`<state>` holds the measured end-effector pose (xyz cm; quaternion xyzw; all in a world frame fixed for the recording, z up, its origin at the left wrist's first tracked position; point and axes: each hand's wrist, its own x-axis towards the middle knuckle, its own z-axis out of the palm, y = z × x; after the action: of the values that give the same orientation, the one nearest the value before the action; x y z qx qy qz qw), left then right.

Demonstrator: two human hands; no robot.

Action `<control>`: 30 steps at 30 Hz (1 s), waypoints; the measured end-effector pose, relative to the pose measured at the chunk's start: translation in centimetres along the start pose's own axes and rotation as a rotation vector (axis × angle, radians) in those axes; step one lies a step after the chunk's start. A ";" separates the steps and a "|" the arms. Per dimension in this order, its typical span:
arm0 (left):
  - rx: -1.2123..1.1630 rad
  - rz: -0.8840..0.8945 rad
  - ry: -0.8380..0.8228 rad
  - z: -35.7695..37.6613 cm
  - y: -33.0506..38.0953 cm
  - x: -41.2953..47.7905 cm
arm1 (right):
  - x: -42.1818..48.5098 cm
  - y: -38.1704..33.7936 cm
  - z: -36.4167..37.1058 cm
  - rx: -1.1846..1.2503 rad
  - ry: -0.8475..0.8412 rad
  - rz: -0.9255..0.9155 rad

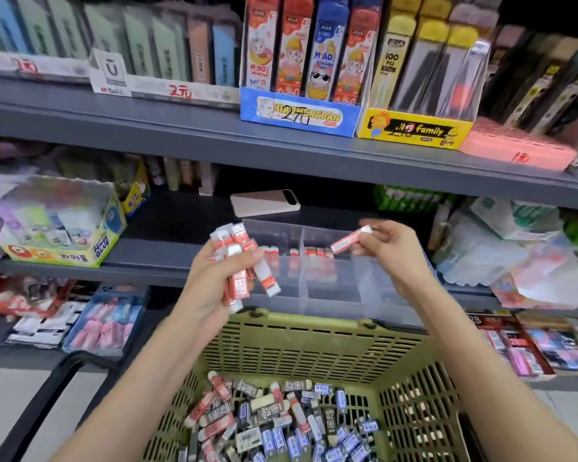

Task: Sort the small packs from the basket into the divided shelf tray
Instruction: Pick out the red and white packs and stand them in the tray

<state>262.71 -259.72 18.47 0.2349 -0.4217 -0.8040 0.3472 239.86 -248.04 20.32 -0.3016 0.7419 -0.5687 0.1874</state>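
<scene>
My left hand [211, 278] grips a bundle of several red-and-white packs [239, 261] just left of the clear divided tray [334, 295] on the middle shelf. My right hand [386, 250] pinches a single red-and-white pack [349, 241] above the tray's right part. Rows of red packs [317, 253] stand at the back of two tray compartments. Below my arms sits the olive green basket [314, 341], holding several loose red, black and blue packs [281, 418].
A white power bank [264, 203] lies on the shelf behind the tray. A glue box [60, 225] stands to the left and bagged goods [514, 248] to the right. The upper shelf holds display boxes [301, 115]. More stationery lies on the lower shelf.
</scene>
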 end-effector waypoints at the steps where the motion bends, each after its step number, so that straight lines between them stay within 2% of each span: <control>1: 0.006 -0.004 -0.005 0.3 -0.2 0.5 | 0.9 0.4 -0.4 -0.150 0.012 -0.023; 3: 0.025 -0.016 0.002 0.8 -0.7 1.4 | 2.5 0.9 -0.9 -0.436 0.030 -0.066; 7: 0.045 -0.041 -0.009 1.8 -1.3 2.6 | 4.5 1.1 -0.7 -0.768 -0.057 -0.059; 10: 0.036 -0.052 -0.002 2.0 -1.7 3.1 | 5.0 1.4 0.0 -0.900 -0.173 -0.049; 18: 0.058 -0.089 0.023 1.8 -2.5 3.7 | 5.3 2.9 1.5 -1.266 -0.183 -0.272; 22: 0.002 -0.127 0.026 2.5 -2.2 3.5 | 5.6 3.3 1.2 -1.092 -0.163 -0.199; 26: -0.110 -0.171 0.030 3.5 -2.0 3.5 | 3.9 2.2 0.7 -1.125 0.061 -0.291; 28: -0.118 -0.183 0.019 3.8 -2.0 3.5 | 2.3 0.7 0.5 -0.789 0.023 -0.297; 30: -0.128 -0.190 0.013 4.1 -2.2 3.5 | -0.2 -1.3 1.1 -0.278 -0.200 -0.202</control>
<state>256.89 -259.37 18.56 0.2561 -0.3430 -0.8571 0.2866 240.97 -248.98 21.20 -0.4524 0.7570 -0.4439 0.1589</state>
